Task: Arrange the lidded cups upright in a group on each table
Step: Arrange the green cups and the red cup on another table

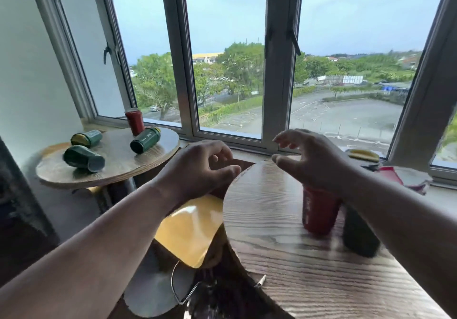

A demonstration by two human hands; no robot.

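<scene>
**Both hands in the air, cups on two round tabletops**

My left hand (205, 164) hangs between the two tabletops, and its grip is loose: the fingers are softly curled and hold nothing. My right hand (310, 156) is raised over the near tabletop (262, 219), the fingers spread and a little bent, also with nothing in its grip.

On the near tabletop a red cup (319, 211) stands upright, partly hidden under my right wrist. Just beside it, to the right, stands a dark cup (359, 234), under my forearm; I cannot tell its colour well. Behind my right hand, on the window sill, I see a yellow lid (363, 154) of one more cup, mostly hidden.

On the far tabletop (118, 167) at the left three green cups lie on their sides, apart from each other: one at the front (82, 158), one at the back left with a yellow lid (87, 138), and one at the right (146, 140). Another red cup (134, 122) stands upright at the back edge, close to the right green one.

Between the tabletops is a yellow chair seat (193, 227).
</scene>
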